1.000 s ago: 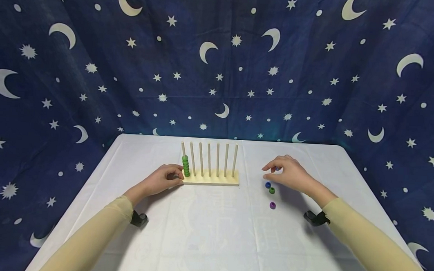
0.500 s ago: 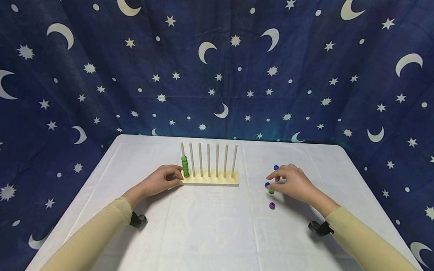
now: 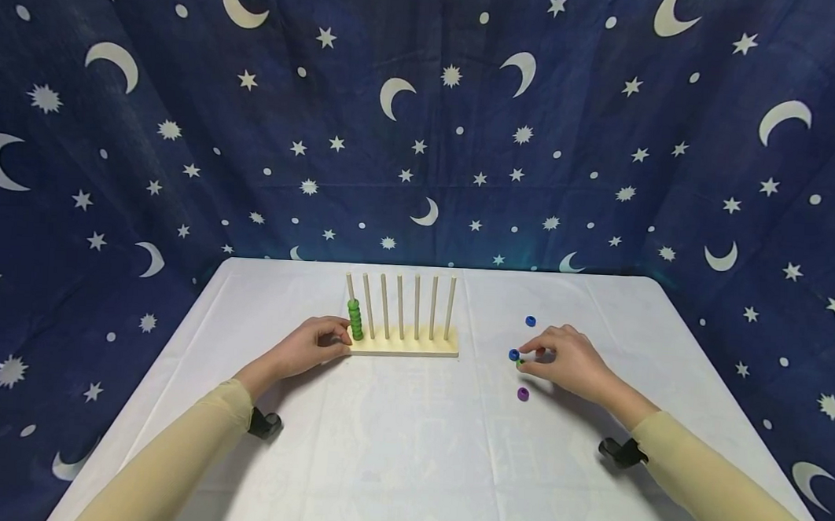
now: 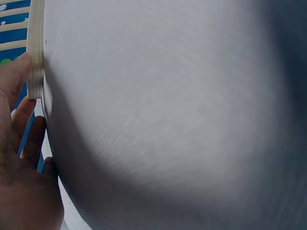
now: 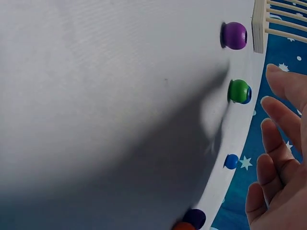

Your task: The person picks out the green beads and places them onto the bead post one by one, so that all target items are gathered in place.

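Note:
My left hand (image 3: 314, 339) grips the left end of a wooden bead rack (image 3: 404, 343), with thumb in front and fingers at the end and behind. Several green beads (image 3: 355, 320) are stacked on the rack's leftmost peg; the other pegs are bare. My right hand (image 3: 569, 363) hovers over loose beads with thumb and fingers apart. Nearest its fingertips is a green bead (image 5: 237, 91), partly hidden in the head view, with a blue bead (image 3: 514, 354) beside it. A purple bead (image 3: 523, 393) lies closer to me, another blue bead (image 3: 531, 321) farther back.
In the right wrist view, a dark bead (image 5: 195, 218) and an orange bead (image 5: 183, 226) show at the bottom edge; the right hand hides them in the head view. A white cloth (image 3: 407, 449) covers the table. Behind it hangs a dark blue starry curtain (image 3: 424, 135).
My right hand has come nearer to me and slightly right, from the far blue bead to the green one, its thumb and fingers closer together. The left hand stays on the rack.

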{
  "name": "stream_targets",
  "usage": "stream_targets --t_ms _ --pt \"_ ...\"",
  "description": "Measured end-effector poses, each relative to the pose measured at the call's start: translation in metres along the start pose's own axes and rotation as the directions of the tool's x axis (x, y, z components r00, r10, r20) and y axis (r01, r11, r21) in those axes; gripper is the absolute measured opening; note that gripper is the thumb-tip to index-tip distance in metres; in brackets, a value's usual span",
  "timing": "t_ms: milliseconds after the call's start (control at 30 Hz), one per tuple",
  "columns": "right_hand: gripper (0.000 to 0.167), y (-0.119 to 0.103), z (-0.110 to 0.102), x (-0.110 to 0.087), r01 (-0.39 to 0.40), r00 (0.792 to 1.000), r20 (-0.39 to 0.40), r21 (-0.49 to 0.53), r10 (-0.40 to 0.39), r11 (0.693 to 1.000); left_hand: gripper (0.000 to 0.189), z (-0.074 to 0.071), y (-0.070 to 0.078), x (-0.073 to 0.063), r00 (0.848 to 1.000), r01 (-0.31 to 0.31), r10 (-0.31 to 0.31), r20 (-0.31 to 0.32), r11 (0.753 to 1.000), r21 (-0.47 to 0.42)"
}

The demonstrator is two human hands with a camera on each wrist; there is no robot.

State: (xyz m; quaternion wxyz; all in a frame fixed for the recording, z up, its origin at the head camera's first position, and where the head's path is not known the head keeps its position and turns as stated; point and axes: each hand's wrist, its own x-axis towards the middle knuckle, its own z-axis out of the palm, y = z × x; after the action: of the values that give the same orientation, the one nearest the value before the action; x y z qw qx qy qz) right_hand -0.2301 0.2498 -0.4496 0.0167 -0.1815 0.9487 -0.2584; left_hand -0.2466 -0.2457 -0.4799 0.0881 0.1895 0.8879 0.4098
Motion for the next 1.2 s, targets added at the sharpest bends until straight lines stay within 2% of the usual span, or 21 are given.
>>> stream_targets --t_ms 433,800,1200 --pt "0.026 0.000 0.011 -0.006 -0.071 0.995 -0.075 -0.097 0.064 0.993 0.008 0.000 -0.001 0.000 1.000 0.007 -0.007 -0.003 1.000 0.005" --pt "0.022 -0.001 0.014 -0.009 -0.116 0.991 -0.075 -0.014 0.114 0.993 0.006 0.000 -0.001 0.001 1.000 0.012 -0.012 -0.008 1.000 -0.003" --pt "0.022 0.001 0.020 -0.010 -0.138 0.985 -0.110 -0.012 0.136 0.990 0.006 0.001 0.001 0.000 1.000 0.018 -0.018 -0.008 1.000 0.006"
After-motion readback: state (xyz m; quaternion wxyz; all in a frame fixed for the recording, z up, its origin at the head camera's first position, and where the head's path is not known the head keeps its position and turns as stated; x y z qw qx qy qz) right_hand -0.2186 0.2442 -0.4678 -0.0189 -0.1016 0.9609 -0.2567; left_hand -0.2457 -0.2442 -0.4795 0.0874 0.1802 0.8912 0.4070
